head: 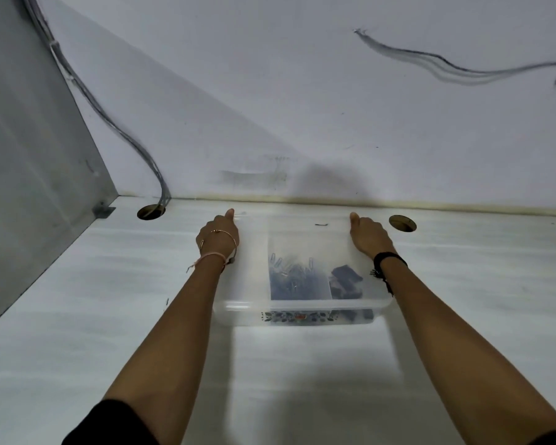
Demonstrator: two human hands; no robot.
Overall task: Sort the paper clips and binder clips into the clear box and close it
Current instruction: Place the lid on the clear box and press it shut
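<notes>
The clear box (302,306) sits on the white desk in front of me, with a clear lid (254,271) lying over its top. Through the lid I see silver paper clips (297,273) in the middle compartment. Black binder clips (345,281) lie in the right compartment. My left hand (219,234) grips the box's left side near the far corner, its thumb stretched along the top. My right hand (368,236) grips the right side the same way. The fingers of both hands are hidden behind the edges.
A small dark item (321,225) lies on the desk just beyond the box. Two round cable holes (151,212) (402,223) flank it near the wall. Cables (109,114) run down into the left hole. A grey partition (29,187) closes off the left side.
</notes>
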